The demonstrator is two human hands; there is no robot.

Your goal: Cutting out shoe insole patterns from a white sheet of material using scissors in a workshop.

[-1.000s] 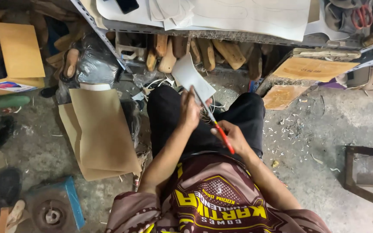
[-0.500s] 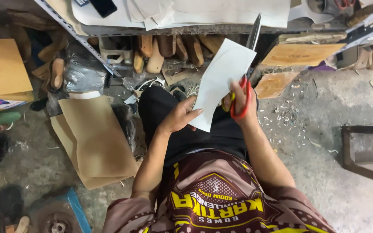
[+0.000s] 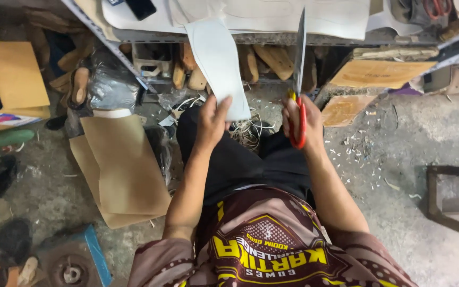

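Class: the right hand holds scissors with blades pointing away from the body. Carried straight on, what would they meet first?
Probably the front edge of the workbench: the scissors in the right hand already overlap it, though depth is unclear.

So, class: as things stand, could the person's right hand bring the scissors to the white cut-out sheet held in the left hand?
Probably yes. The right hand holds the red-handled scissors blades-up, beside the white sheet gripped by the left hand. Only open air lies between them, nothing blocking.
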